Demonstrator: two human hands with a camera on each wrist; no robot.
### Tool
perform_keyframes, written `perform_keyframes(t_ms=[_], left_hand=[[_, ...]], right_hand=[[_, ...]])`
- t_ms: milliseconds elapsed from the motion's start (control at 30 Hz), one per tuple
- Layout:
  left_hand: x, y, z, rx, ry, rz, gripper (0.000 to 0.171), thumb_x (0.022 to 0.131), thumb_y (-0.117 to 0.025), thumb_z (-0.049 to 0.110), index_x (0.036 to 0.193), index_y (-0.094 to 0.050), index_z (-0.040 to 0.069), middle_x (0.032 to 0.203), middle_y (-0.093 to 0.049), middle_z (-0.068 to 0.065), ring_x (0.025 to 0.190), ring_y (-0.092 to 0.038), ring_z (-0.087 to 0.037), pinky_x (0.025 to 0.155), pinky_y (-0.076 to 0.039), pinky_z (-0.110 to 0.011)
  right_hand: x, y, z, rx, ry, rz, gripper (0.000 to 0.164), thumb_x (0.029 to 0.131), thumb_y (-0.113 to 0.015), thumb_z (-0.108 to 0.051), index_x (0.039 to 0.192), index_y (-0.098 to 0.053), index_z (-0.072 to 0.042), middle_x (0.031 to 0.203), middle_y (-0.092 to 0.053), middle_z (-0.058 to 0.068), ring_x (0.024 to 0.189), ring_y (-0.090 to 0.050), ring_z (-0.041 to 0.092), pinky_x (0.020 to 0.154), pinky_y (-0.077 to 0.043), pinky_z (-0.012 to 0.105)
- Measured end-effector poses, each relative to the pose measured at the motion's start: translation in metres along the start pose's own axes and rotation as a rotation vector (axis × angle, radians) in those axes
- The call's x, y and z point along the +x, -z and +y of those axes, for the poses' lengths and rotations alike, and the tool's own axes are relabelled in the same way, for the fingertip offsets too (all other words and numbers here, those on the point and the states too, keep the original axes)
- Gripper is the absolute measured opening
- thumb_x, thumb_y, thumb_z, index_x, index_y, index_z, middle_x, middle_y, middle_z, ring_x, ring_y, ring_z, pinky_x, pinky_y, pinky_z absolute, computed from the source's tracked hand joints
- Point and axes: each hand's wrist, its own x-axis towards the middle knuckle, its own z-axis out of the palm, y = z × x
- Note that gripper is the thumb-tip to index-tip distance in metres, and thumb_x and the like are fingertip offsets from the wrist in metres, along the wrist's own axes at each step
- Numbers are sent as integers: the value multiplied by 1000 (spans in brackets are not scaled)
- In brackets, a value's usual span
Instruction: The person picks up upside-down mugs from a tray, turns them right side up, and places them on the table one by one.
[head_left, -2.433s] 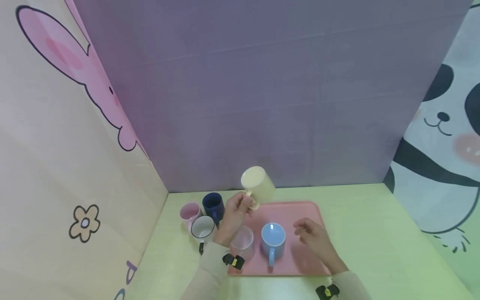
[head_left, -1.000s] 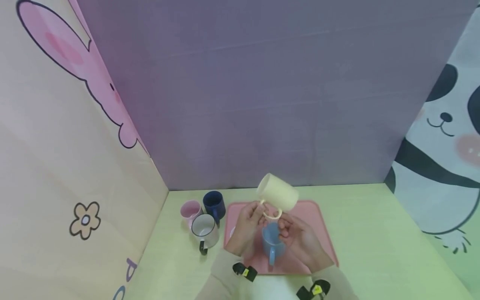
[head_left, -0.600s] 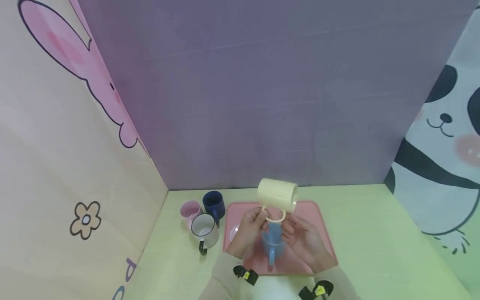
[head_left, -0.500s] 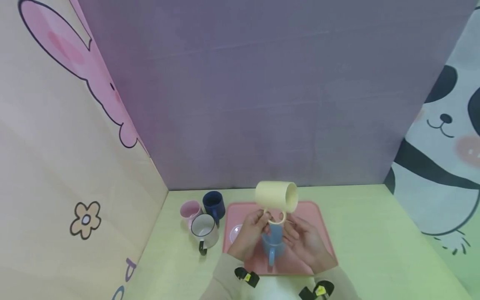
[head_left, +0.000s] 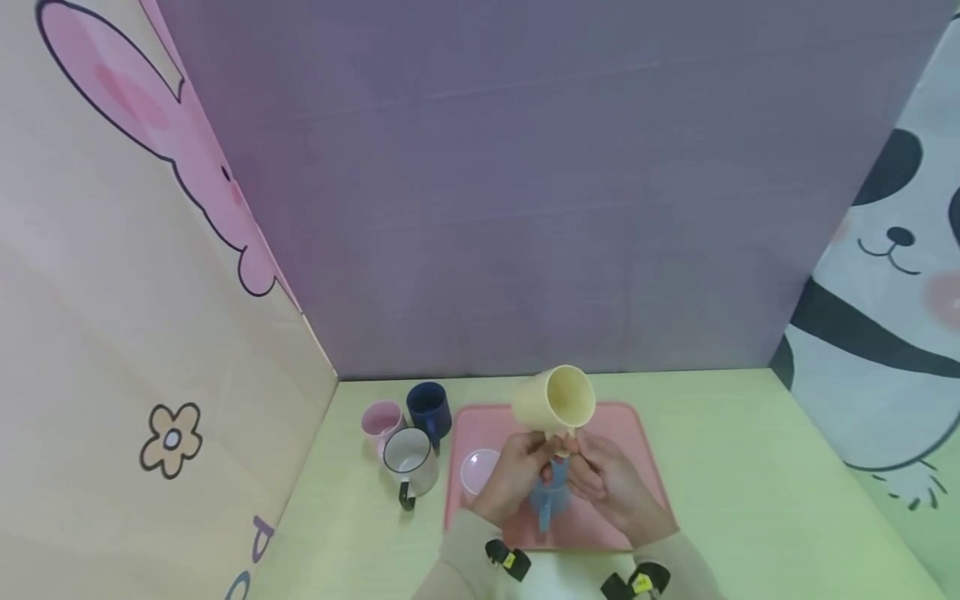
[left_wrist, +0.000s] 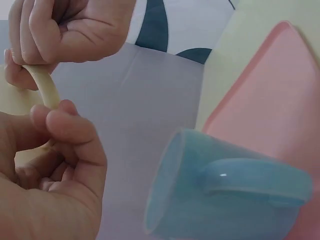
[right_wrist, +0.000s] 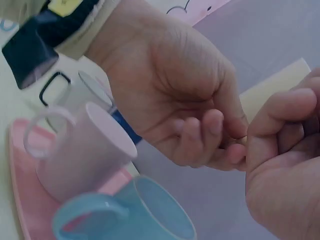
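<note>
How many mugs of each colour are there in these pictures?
Pale yellow: 1, the pale yellow mug held in the air
Light blue: 1, the light blue mug
Navy: 1, the navy mug
Pink: 2, the pink mug beside the tray and a paler pink mug on it
White: 1, the black-rimmed white mug
Total: 6

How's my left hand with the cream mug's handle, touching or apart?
Touching: the left wrist view shows the left hand pinching the cream handle between thumb and finger.
</note>
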Motion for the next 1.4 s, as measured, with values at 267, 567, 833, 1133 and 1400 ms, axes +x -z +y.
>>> perform_keyframes(t_ms=[267,567,833,1133,1400], left_hand=[[2,-4,-7,125,62,46,32,96,-71,36,101,-77,5,63,-54,6,54,-43,-7,51,-36,-20],[-7,15,-3,243,19,114,18,99,-67,22,107,-74,7,86,-70,-3,73,-59,-14,60,-48,-21],[-15,52,-5,352,-54,230,19,102,-62,21,111,-73,8,88,-70,-9,66,-59,-13,57,-49,-23],[-34,81,-9,415,-149,383,12,98,-66,13,104,-74,6,88,-72,-8,77,-63,-10,65,-51,-21],[-61,87,-21,416,-177,541,8,92,-70,4,98,-73,7,87,-70,-5,76,-58,-7,68,-49,-20]], right_hand=[[-5,9,-3,-143,46,79,47,115,-17,-21,103,-63,-14,53,-40,-10,51,-20,18,51,-13,34],[-15,23,-12,-336,17,360,38,114,-31,-27,91,-58,-16,52,-43,-12,51,-25,16,50,-18,32],[-29,41,-22,-684,-109,606,45,111,-36,-44,88,-57,-11,50,-44,-6,53,-45,8,67,-50,27],[-42,65,-27,-778,-199,776,49,112,-34,-44,83,-51,-8,53,-53,-1,53,-55,18,68,-54,30],[-53,93,-32,-817,-285,861,54,111,-27,-51,75,-44,-14,52,-51,-3,54,-51,18,68,-47,30]])
